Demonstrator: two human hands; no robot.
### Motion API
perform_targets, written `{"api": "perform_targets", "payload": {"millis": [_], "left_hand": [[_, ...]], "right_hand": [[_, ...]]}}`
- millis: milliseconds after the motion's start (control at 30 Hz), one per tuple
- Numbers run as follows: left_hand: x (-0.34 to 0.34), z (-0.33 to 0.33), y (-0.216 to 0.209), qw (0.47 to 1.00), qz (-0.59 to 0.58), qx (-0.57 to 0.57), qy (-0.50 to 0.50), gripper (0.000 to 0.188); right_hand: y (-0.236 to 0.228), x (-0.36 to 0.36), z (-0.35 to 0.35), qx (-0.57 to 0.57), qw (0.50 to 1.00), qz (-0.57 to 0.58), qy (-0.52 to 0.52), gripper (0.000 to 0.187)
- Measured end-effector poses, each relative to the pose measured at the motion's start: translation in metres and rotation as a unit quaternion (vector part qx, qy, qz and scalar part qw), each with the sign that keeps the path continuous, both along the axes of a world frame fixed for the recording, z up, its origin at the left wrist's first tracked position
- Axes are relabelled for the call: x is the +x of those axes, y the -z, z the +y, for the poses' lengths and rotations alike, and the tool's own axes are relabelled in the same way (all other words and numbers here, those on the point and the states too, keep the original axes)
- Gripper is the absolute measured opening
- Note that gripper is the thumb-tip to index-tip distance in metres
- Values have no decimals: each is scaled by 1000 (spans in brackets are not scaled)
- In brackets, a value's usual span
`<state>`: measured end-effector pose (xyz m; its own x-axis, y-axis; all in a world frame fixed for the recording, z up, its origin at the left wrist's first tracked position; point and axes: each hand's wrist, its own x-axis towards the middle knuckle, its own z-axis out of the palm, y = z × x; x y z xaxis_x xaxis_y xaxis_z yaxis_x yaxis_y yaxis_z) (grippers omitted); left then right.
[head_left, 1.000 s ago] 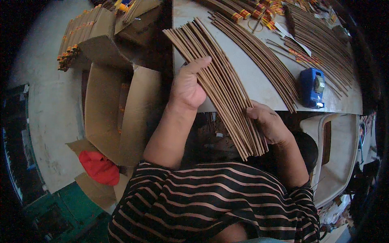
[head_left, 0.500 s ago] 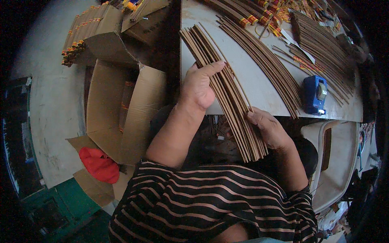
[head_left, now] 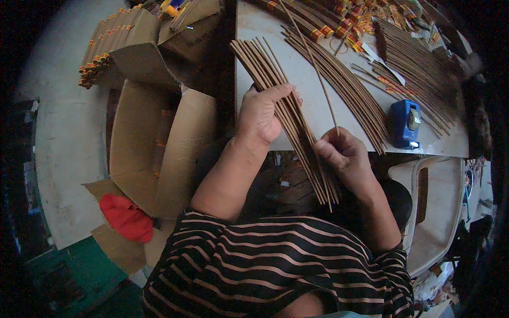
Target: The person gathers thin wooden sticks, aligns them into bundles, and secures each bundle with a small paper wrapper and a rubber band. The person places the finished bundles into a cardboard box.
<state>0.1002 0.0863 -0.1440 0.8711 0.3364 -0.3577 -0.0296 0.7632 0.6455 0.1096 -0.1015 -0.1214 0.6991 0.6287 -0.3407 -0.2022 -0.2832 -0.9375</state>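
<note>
My left hand (head_left: 260, 114) is closed round a slanting bunch of thin brown incense sticks (head_left: 289, 119), with the thumb across the top. The bunch's upper ends fan out a little over the white table (head_left: 254, 21), and its lower ends hang past the edge above my lap. Between thumb and fingers, my right hand (head_left: 344, 156) pinches a single incense stick (head_left: 319, 74) near its lower end. That stick stands apart from the bunch and points up and away over the table. The right hand is beside the bunch's lower half.
More loose incense sticks (head_left: 344, 90) lie on the table beside a blue tape dispenser (head_left: 405, 124). Banded bundles (head_left: 318, 32) and a large pile of sticks (head_left: 419, 66) are farther back. Leftward stand an open cardboard box (head_left: 138, 127), a red cloth (head_left: 127, 218) and stacked bundles (head_left: 108, 40). A pale chair (head_left: 442, 212) is right.
My right hand has drawn one stick out of the bunch and now holds it apart, to the right. The bunch in my left hand looks thinner and has barely moved.
</note>
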Motion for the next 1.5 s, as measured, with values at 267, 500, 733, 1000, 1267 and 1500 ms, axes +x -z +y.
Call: {"api": "perform_targets", "payload": {"millis": [267, 500, 733, 1000, 1267, 1500], "left_hand": [[-11, 2, -4, 998, -49, 15, 34, 11], [-16, 14, 4, 996, -73, -34, 42, 5], [-22, 32, 10, 987, -92, -86, 96, 4], [-26, 39, 11, 986, -76, -109, 103, 7], [-29, 34, 12, 978, -112, -134, 117, 9], [-23, 26, 6, 983, -102, -146, 47, 8]], "right_hand": [[-25, -16, 10, -140, 983, -117, -22, 18], [-73, -43, -65, -175, 969, -174, 9, 10], [-84, -164, -289, -431, 867, -175, 178, 10], [-38, -255, -397, -428, 841, -177, 281, 24], [-54, -97, -122, -69, 975, -3, 210, 43], [-62, -41, 8, -120, 989, -61, -61, 46]]}}
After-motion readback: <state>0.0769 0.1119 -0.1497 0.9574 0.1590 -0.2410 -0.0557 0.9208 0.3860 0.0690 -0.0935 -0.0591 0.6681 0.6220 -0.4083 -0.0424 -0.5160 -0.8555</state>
